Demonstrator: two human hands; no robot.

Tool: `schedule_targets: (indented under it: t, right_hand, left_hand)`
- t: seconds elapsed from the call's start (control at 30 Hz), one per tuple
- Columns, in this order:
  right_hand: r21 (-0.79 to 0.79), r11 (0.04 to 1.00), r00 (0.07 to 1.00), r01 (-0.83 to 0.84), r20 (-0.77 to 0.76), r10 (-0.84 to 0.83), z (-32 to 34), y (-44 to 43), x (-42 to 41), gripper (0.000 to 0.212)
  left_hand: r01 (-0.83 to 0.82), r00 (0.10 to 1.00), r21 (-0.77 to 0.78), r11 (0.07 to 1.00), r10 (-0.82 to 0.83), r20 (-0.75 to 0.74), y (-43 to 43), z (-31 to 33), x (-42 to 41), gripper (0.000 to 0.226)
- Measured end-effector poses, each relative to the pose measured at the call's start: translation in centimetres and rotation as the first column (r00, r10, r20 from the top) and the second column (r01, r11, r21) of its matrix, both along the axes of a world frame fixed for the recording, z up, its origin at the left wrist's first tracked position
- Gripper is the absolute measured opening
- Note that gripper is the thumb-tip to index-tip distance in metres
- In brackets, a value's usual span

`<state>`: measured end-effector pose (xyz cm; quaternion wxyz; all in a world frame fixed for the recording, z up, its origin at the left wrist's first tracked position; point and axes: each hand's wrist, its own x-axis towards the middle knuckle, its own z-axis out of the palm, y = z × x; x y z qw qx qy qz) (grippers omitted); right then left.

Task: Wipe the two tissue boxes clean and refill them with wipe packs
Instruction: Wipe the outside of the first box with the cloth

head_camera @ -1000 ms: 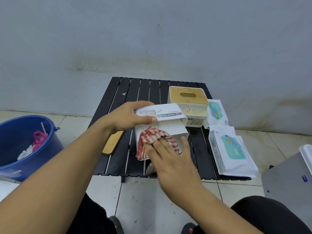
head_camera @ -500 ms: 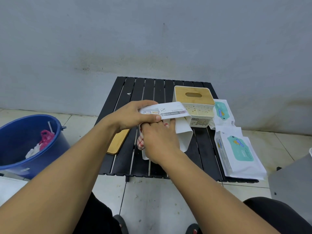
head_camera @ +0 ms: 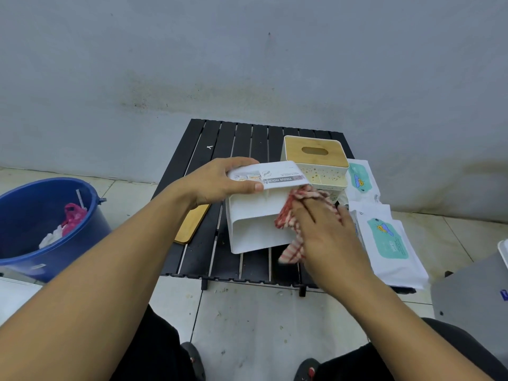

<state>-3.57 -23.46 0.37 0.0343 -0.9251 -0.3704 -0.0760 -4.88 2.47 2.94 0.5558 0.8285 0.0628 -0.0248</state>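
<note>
My left hand [head_camera: 220, 182] grips a white tissue box [head_camera: 253, 215] by its labelled end, holding it tilted over the black slatted table [head_camera: 242, 138]. My right hand [head_camera: 327, 232] presses a red-and-white checked cloth [head_camera: 295, 213] flat against the box's right side, fingers straight over the cloth. Behind it a second white tissue box [head_camera: 321, 174] with a bamboo lid [head_camera: 313, 154] stands on the table. A loose bamboo lid [head_camera: 192, 226] lies at the table's left edge. Two white wipe packs lie on the right, one far [head_camera: 360, 180] and one near [head_camera: 390, 243].
A blue bucket [head_camera: 33, 232] holding pink and white rubbish stands on the tiled floor to the left. A grey box-like object [head_camera: 472, 301] sits at the right edge. A grey wall rises right behind the table. My knees and sandals are below the table's front edge.
My right hand has slid the cloth from the box's front face across to its right side. My left hand keeps the same grip on the box.
</note>
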Motion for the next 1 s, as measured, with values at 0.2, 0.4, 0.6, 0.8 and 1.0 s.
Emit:
schedule_targets:
  t: [0.2,0.4,0.6,0.8,1.0]
  right_hand:
    - [0.053,0.990,0.991,-0.132,0.026,0.131,-0.8,3.6,-3.5,0.063]
    - [-0.032,0.985,0.981,-0.167,-0.100,0.164,0.2,5.5,-3.4,0.091]
    - [-0.106,0.987,0.990,-0.117,-0.088,0.108,1.4,9.2,-1.9,0.091]
    - [-0.148,0.984,0.993,-0.102,-0.079,0.091,1.6,10.7,-1.2,0.082]
    - [-0.076,0.974,0.974,-0.212,-0.102,0.204,2.0,7.5,-1.9,0.074]
  left_hand:
    - [-0.005,1.000,-0.050,0.999,0.005,-0.003,0.0,-0.2,-0.1,0.049]
    - [0.007,1.000,-0.028,1.000,-0.007,-0.007,0.1,-0.2,-0.1,0.049]
    - [0.010,1.000,-0.030,0.999,-0.011,-0.021,0.0,-0.1,0.1,0.048]
    - [0.019,1.000,-0.033,0.999,-0.019,0.005,-0.1,0.0,-0.1,0.050]
    - [0.021,1.000,-0.028,0.999,-0.021,0.002,0.0,0.0,-0.2,0.055]
